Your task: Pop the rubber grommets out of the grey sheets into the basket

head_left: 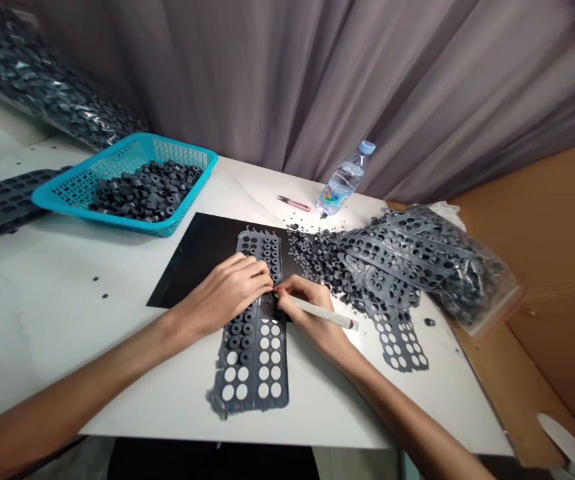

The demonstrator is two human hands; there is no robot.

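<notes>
A dark grey rubber sheet (pixel 256 383) with rows of round holes lies lengthwise before me, partly over a black mat (pixel 182 267). Small ring-shaped rubber parts (pixel 236 329) sit in many of its holes; those nearest me show the white table through them. My left hand (pixel 232 290) rests across the sheet, its fingers pinched together at the right-hand rows; what they hold is hidden. Closed around a white pen-like tool (pixel 322 312), my right hand (pixel 310 310) meets the left fingertips. The tool's tip is hidden among the fingers.
A blue basket (pixel 192 193) of rubber parts stands at the back left, near a big bag of parts (pixel 42 80). Pink thread snips (pixel 294 203) and a water bottle (pixel 342 183) are behind. Loose parts, punched sheets (pixel 397 247) and a plastic bag (pixel 487 293) crowd the right.
</notes>
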